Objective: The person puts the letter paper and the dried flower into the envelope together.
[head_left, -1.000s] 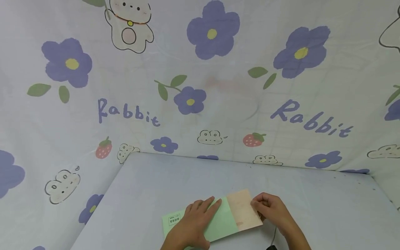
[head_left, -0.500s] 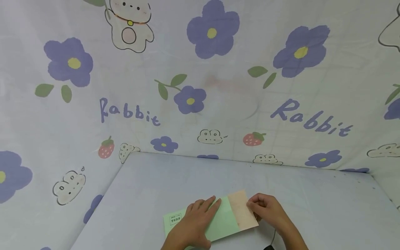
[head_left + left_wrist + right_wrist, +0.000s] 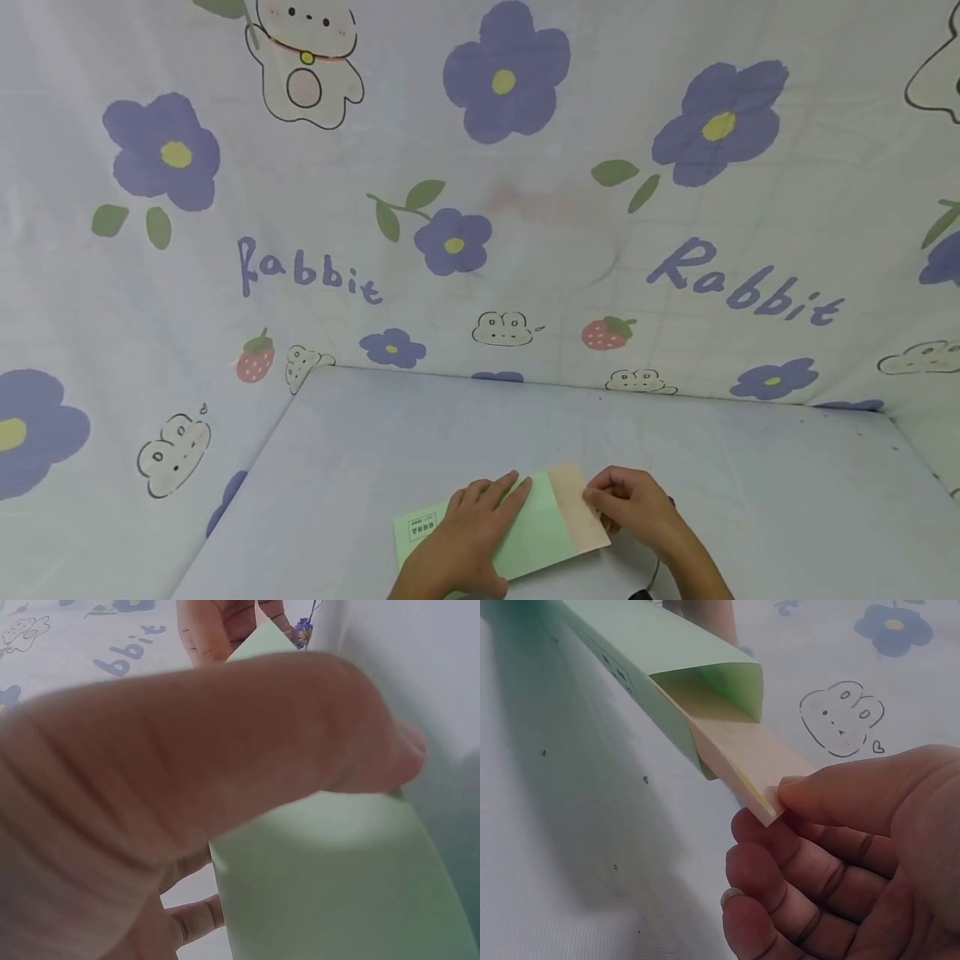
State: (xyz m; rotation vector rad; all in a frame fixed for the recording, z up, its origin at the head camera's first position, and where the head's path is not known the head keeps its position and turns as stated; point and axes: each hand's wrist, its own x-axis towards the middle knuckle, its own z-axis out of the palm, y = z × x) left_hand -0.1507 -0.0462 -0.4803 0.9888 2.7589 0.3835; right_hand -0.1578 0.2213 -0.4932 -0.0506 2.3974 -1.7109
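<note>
Right hand (image 3: 632, 505) pinching peach card (image 3: 577, 510), green sleeve (image 3: 536, 529) gripped beneath left hand (image 3: 468, 533)

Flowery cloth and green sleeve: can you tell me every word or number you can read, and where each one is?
"Rabbit": purple letters, left part of the flowery cloth, head view.
"Rabbit": purple letters again, right part of that cloth, head view.
"bbit": all that shows of a purple word on the cloth, left wrist view.
Boxed label on the green sleeve: too small and blurred to read.
No numbers I can read.
</note>
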